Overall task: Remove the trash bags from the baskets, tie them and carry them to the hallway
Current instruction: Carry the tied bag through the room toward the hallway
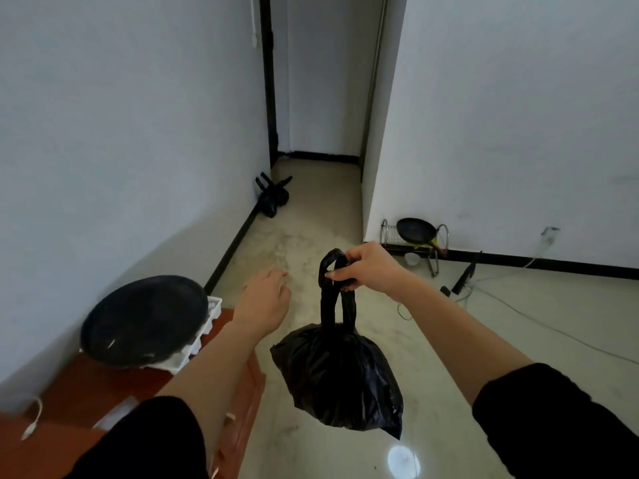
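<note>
A full black trash bag (340, 375) hangs in the air in front of me, its tied handles looped upward. My right hand (366, 267) is shut on those handles and holds the bag above the floor. To the left of the bag, my left hand (264, 300) reaches forward, fingers apart, holding nothing. Another tied black trash bag (272, 197) lies on the floor against the left wall, at the mouth of the hallway ahead. No baskets are in view.
A red-brown cabinet (145, 388) stands at my left, with a round black pan (143, 319) on a white tray. A dish rack (415, 236) holding a frying pan sits on the floor by the right wall. Cables (518, 316) trail across the floor at right.
</note>
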